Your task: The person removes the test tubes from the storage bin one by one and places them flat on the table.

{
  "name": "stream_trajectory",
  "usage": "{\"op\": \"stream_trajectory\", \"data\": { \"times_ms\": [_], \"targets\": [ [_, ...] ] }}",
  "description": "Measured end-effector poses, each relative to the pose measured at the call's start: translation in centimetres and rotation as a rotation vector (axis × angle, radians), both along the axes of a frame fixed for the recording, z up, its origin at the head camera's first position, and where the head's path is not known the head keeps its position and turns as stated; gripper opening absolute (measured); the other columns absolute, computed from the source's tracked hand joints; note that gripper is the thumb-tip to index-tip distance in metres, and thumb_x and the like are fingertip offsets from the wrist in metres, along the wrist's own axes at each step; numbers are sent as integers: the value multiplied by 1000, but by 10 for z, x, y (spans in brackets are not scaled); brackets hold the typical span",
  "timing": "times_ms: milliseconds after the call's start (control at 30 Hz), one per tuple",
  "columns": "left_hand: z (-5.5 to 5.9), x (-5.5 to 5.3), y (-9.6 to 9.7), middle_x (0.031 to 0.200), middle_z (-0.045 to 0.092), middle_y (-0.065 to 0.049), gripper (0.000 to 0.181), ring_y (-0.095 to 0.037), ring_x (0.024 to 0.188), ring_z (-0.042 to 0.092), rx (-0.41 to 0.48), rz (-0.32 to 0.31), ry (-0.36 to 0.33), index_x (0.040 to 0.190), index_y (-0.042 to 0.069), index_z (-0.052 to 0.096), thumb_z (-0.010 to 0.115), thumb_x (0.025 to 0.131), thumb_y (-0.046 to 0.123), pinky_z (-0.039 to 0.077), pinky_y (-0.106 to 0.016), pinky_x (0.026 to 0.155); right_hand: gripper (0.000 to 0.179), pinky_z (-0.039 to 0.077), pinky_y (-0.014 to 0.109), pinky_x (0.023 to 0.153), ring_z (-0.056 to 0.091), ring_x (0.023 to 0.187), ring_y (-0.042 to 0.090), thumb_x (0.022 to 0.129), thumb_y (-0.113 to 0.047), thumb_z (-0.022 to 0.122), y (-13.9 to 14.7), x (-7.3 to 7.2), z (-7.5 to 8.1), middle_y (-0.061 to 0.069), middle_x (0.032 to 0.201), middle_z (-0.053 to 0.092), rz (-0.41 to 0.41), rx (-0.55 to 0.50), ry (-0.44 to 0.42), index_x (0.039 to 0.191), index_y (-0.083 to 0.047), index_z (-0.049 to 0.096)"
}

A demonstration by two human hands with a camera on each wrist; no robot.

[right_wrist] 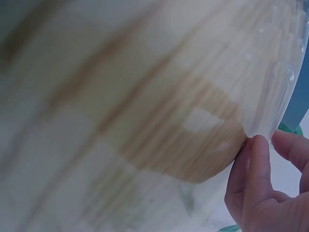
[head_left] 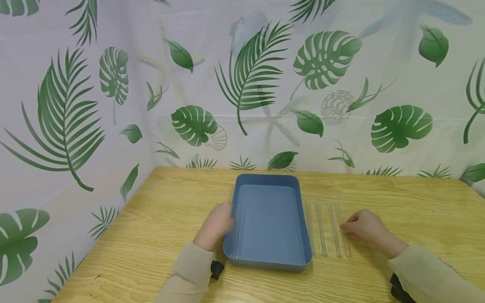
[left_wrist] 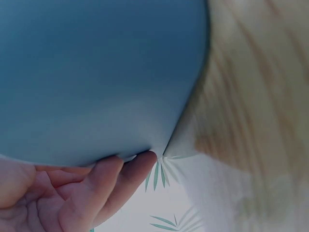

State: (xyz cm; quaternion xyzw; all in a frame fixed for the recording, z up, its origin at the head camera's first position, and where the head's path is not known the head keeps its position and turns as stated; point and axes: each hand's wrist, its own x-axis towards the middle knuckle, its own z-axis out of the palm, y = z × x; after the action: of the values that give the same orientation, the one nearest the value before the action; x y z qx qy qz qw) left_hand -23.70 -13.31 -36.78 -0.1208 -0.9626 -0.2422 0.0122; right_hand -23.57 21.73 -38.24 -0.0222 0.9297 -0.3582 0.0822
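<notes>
A blue rectangular tray (head_left: 270,227) lies on the table, with clear tubes (head_left: 238,233) lengthwise along the inside of its left wall. At that wall, my left hand (head_left: 218,223) grips the rim; in the left wrist view two fingertips (left_wrist: 148,157) lie at its edge, while the thumb side is hidden behind the wall. Several more clear tubes (head_left: 321,229) lie side by side to the tray's right. Thumb and fingers of my right hand (head_left: 364,227) pinch the rightmost clear tube (head_left: 345,242) near its middle. The right wrist view has the thumb and fingertips close together at a tube.
The wood-grain table (head_left: 178,202) extends around the tray on all sides. A white curtain (head_left: 265,84) printed with green leaves hangs behind the table and along its left side. Black straps (head_left: 217,269) sit at both wrists below beige sleeves (head_left: 185,269).
</notes>
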Motion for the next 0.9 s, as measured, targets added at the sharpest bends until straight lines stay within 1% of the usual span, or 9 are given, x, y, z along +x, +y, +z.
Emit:
{"op": "stream_trajectory", "data": {
  "times_ms": [267,467,567,667,900],
  "targets": [
    [1,0,0,76,56,-15,19,-18,62,46,-14,-3,1,89,-9,58,43,77,-11,43,-31,55,20,47,32,55,55,58,15,80,-10,60,-1,0,0,5,68,59,-9,26,9,81,10,61],
    [0,-1,0,74,55,-13,19,-18,61,45,-2,10,-19,89,-8,57,42,78,-11,42,-31,54,19,46,30,54,53,56,14,80,-10,60,2,0,-1,4,65,58,-25,37,11,77,9,62],
    [0,-1,0,76,55,-14,20,-18,62,46,3,13,-29,92,-9,57,42,79,-11,42,-31,55,18,45,30,53,52,55,14,80,-10,60,3,1,0,3,62,57,-28,44,14,75,7,63],
    [1,0,0,78,56,-15,21,-18,62,46,2,7,-19,92,-9,57,42,78,-11,42,-31,55,18,44,30,52,51,54,15,80,-10,60,3,2,1,2,60,56,-31,48,17,73,6,62],
    [0,0,1,80,57,-17,25,-18,62,45,5,8,-25,98,-11,57,41,79,-12,42,-30,55,18,47,31,55,54,57,14,80,-10,59,3,2,1,4,65,59,-32,26,6,76,8,62]
  ]
}}
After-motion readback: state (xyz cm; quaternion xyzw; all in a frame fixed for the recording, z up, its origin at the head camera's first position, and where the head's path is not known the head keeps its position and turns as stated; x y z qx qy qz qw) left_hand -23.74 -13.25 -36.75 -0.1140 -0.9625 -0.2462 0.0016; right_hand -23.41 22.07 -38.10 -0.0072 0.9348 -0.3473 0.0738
